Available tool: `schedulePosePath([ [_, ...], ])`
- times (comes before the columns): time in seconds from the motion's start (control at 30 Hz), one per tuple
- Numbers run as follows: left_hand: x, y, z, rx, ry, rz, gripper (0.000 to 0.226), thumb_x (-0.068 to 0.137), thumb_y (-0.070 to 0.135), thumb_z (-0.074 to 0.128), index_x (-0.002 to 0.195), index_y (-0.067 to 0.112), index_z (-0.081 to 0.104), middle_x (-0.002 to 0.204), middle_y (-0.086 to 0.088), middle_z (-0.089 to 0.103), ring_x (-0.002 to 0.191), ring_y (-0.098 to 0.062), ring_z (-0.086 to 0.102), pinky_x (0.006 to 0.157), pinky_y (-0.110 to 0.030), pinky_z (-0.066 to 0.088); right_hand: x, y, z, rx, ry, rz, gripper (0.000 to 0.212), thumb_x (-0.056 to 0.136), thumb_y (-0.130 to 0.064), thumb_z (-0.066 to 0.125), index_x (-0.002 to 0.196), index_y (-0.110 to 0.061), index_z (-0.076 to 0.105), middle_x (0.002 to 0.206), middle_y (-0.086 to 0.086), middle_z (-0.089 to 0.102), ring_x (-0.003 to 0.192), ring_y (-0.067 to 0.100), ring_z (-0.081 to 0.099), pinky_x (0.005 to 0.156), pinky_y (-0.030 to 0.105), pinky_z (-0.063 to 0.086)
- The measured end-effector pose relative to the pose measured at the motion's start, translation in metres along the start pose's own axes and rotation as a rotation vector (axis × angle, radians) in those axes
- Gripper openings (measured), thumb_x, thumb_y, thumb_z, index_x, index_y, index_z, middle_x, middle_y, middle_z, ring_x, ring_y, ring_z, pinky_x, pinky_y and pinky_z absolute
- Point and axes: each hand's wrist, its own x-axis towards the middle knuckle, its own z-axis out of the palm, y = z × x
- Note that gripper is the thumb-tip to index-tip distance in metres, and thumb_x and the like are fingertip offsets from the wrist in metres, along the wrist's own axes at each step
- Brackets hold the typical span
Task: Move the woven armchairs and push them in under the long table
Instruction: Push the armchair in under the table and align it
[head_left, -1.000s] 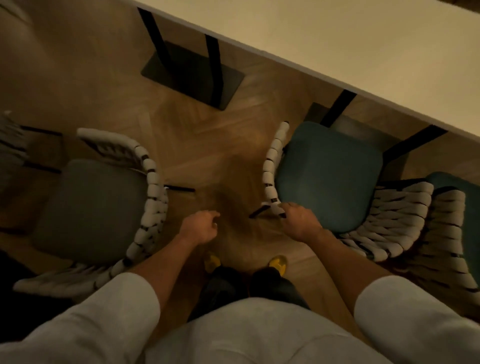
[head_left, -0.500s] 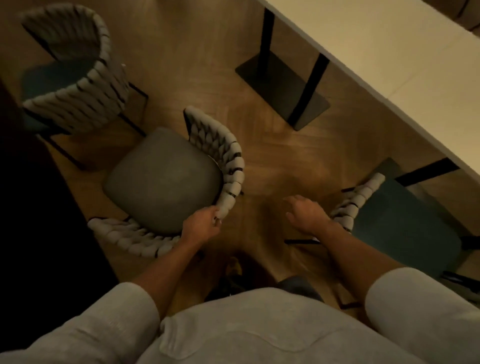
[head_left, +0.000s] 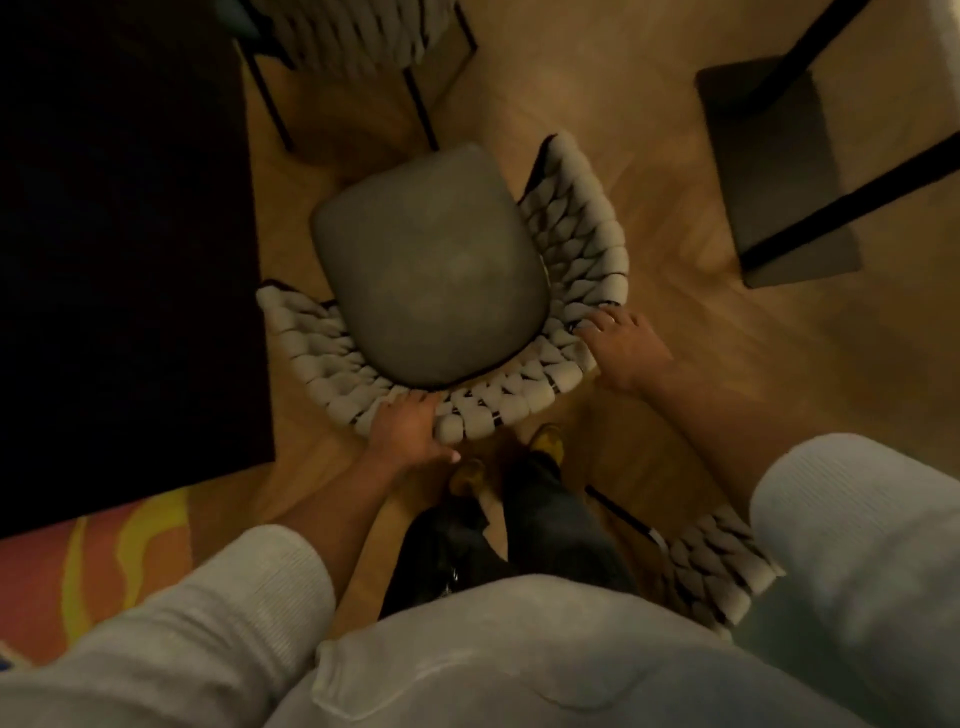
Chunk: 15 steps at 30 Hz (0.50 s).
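Observation:
A woven armchair (head_left: 582, 249) with a grey seat cushion and a pale braided backrest stands right in front of me on the wood floor. My left hand (head_left: 408, 426) grips the back of its woven rim. My right hand (head_left: 623, 345) rests on the rim at the right rear corner, fingers curled over the weave. A second woven armchair (head_left: 353, 36) stands beyond it at the top. The woven back of a third chair (head_left: 711, 566) shows at lower right, partly hidden by my sleeve. Only the long table's dark foot plate (head_left: 769, 171) and legs are visible at upper right.
A large dark surface (head_left: 119, 234) fills the left side, close to the armchair's left arm. A bright orange and yellow patterned rug (head_left: 78, 566) lies at lower left. My feet (head_left: 519, 457) stand just behind the chair. Open wood floor lies between the chair and the table foot.
I have turned left from the teal-seated chair. My right hand left that chair and now sits on the grey-seated armchair's rim; my left hand shifted along the same rim to its back.

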Motion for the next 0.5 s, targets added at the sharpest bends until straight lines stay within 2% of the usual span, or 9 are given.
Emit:
schedulePosePath([
  [0.13,0.011,0.007,0.021,0.101,-0.024,-0.066,0.078,0.071,0.065,0.073,0.136,0.028,0.053,0.134,-0.001,0.06,0.122,-0.024,0.055,0.101,-0.042,0.044,0.043,0.01,0.007,-0.167,-0.035,-0.13,0.067,0.095,-0.035,0.062,0.156,-0.02,0.037,0.162,0.013,0.031,0.152,0.035,0.023,0.126,0.051,0.015],
  [0.23,0.017,0.018,0.028,0.184,-0.063,-0.1,0.052,0.082,0.043,0.068,0.13,0.024,0.057,0.129,-0.004,0.061,0.118,-0.026,0.056,0.1,-0.043,0.043,0.069,0.013,0.016,-0.286,-0.136,-0.161,0.086,0.085,-0.046,0.072,0.157,-0.021,0.032,0.162,0.014,0.028,0.153,0.037,0.02,0.126,0.057,0.007],
  [0.3,0.02,0.024,0.03,0.229,-0.094,-0.113,0.05,0.083,0.033,0.07,0.13,0.022,0.055,0.128,-0.005,0.06,0.117,-0.026,0.057,0.098,-0.042,0.044,0.08,0.016,0.023,-0.371,-0.193,-0.157,0.093,0.079,-0.056,0.075,0.156,-0.022,0.035,0.161,0.013,0.032,0.151,0.038,0.023,0.125,0.058,0.003],
  [0.4,0.025,0.025,0.026,0.25,-0.123,-0.124,0.051,0.083,0.027,0.071,0.131,0.021,0.053,0.127,-0.004,0.061,0.114,-0.025,0.06,0.092,-0.04,0.048,0.087,0.024,0.036,-0.437,-0.178,-0.165,0.077,0.084,-0.06,0.064,0.151,-0.025,0.046,0.155,0.008,0.043,0.148,0.036,0.03,0.125,0.059,0.002],
  [0.5,0.028,0.024,0.019,0.252,-0.144,-0.127,0.056,0.084,0.027,0.072,0.135,0.022,0.05,0.127,-0.003,0.061,0.114,-0.026,0.06,0.089,-0.039,0.05,0.084,0.025,0.034,-0.438,-0.184,-0.152,0.075,0.088,-0.059,0.058,0.154,-0.026,0.042,0.157,0.005,0.043,0.149,0.032,0.031,0.125,0.057,-0.003],
])
